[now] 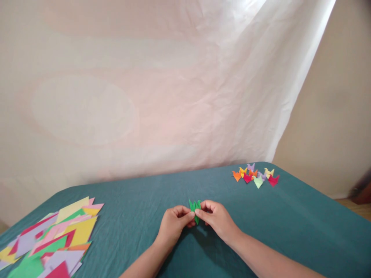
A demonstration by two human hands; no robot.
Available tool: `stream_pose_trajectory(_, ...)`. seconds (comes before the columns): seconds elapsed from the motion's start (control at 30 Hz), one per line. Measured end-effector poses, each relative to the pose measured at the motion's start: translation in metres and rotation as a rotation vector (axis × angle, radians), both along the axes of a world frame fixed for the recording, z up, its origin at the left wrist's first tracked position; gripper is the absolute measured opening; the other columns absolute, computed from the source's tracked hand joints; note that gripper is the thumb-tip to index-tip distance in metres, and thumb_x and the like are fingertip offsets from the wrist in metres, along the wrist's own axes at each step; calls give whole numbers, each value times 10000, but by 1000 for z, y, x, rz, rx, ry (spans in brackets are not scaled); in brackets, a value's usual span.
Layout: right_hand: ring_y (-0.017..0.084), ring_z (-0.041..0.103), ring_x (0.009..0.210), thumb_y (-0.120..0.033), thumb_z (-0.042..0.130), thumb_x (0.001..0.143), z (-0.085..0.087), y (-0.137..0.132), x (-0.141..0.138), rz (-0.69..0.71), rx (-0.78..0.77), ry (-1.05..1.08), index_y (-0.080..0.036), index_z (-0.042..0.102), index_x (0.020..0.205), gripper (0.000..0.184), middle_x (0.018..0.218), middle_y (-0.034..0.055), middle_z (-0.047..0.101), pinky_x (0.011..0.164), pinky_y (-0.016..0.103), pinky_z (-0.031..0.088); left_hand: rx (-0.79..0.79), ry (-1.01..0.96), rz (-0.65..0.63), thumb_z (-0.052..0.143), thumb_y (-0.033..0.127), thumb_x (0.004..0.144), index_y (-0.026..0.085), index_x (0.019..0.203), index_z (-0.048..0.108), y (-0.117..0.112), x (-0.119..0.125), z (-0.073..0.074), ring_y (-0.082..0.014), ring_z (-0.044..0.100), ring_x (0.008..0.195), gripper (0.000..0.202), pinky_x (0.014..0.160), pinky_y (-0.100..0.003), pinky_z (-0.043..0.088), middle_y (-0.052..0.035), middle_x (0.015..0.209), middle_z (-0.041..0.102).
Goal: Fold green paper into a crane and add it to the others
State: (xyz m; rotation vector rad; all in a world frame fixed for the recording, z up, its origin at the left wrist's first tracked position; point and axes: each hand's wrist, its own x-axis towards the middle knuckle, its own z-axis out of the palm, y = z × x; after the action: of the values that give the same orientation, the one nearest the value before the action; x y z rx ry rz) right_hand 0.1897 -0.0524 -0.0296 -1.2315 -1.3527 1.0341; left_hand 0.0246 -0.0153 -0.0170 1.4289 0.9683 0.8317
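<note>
Between my two hands is a small green origami crane (196, 211), folded narrow with pointed tips standing up and one point aimed down. My left hand (175, 222) pinches its left side between thumb and fingers. On the right side, my right hand (218, 218) closes thumb and fingertips on the same paper. Both thumbs lie across its front and cover part of the folds. The piece is held slightly above the table, and a shadow falls below the hands.
A dark green cloth covers the table (130, 216). At the left lies a spread pile of coloured paper sheets (82, 230). Several finished paper cranes (258, 181) in orange, yellow, red, purple and pale green are grouped at the back right. A pale sheet (174, 96) hangs behind the table.
</note>
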Motion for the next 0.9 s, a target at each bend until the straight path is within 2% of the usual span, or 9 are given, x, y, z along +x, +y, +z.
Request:
stream_pose_trajectory(0.1, 149, 537, 637, -271, 595, 774, 3, -1, 0, -170, 124, -156, -187, 566, 685, 126, 661, -7, 584, 600, 242, 414, 0, 4, 53, 693, 425, 695, 141, 638, 620, -1, 3, -3, -135, 569, 519, 298, 556, -244, 456, -22, 562, 645)
stream_pose_trajectory(0.17, 167, 571, 699, -188, 576, 749, 4, -2, -1, -274, 219, -267, -197, 579, 719, 32, 733, 8, 621, 652, 258, 424, -32, -16, 36, 689, 430, 698, 129, 759, 663, -4, 5, -4, -163, 613, 605, 308, 580, -258, 478, -50, 672, 682)
stream_pose_trajectory(0.2, 172, 581, 714, -158, 565, 737, 4, -3, -2, -300, 251, -319, -204, 590, 753, 54, 767, 14, 634, 665, 265, 427, -51, -32, 6, 696, 424, 694, 124, 838, 680, -6, 6, -3, -179, 630, 667, 334, 602, -264, 487, -68, 748, 697)
stream_pose_trajectory(0.3, 181, 595, 737, -86, 550, 689, 4, -8, -5, -289, 298, -453, -227, 598, 866, 231, 823, 17, 647, 701, 285, 430, -59, -65, -98, 712, 385, 698, 118, 962, 691, -11, 9, -3, -180, 622, 730, 376, 643, -255, 476, -77, 841, 698)
stream_pose_trajectory(0.37, 193, 596, 794, -49, 541, 659, 4, -11, -8, -261, 329, -510, -234, 581, 888, 297, 862, 22, 646, 749, 302, 430, -17, -56, -119, 706, 372, 712, 112, 909, 706, -14, 10, -3, -158, 597, 676, 326, 632, -238, 454, -53, 765, 684)
stream_pose_trajectory(0.43, 207, 587, 874, -43, 537, 666, 3, -14, -11, -227, 364, -528, -233, 560, 865, 276, 929, 35, 641, 791, 318, 427, 17, -49, -98, 690, 372, 728, 119, 888, 710, -14, 10, -4, -151, 580, 655, 300, 621, -230, 440, -36, 733, 672)
stream_pose_trajectory(0.6, 211, 569, 978, -130, 583, 738, 5, -14, -14, -139, 339, -406, -230, 562, 845, 147, 1046, 43, 620, 815, 315, 436, 20, -49, -13, 639, 361, 753, 123, 958, 693, -7, 6, -5, -152, 585, 661, 319, 623, -236, 451, -48, 797, 684)
stream_pose_trajectory(0.7, 186, 599, 841, -203, 574, 785, 6, -11, -10, -160, 222, -255, -220, 558, 841, 61, 940, 36, 637, 700, 282, 453, 43, -24, 1, 638, 317, 740, 139, 1055, 637, -2, 3, -4, -153, 594, 646, 362, 618, -239, 464, -27, 753, 674)
stream_pose_trajectory(0.9, 160, 582, 697, -268, 634, 752, 1, 0, -1, -11, 44, 41, -204, 518, 857, 170, 724, -14, 603, 642, 261, 451, 104, 12, -58, 607, 247, 760, 196, 1169, 446, -5, 2, -1, -132, 567, 533, 442, 559, -226, 452, 80, 570, 539)
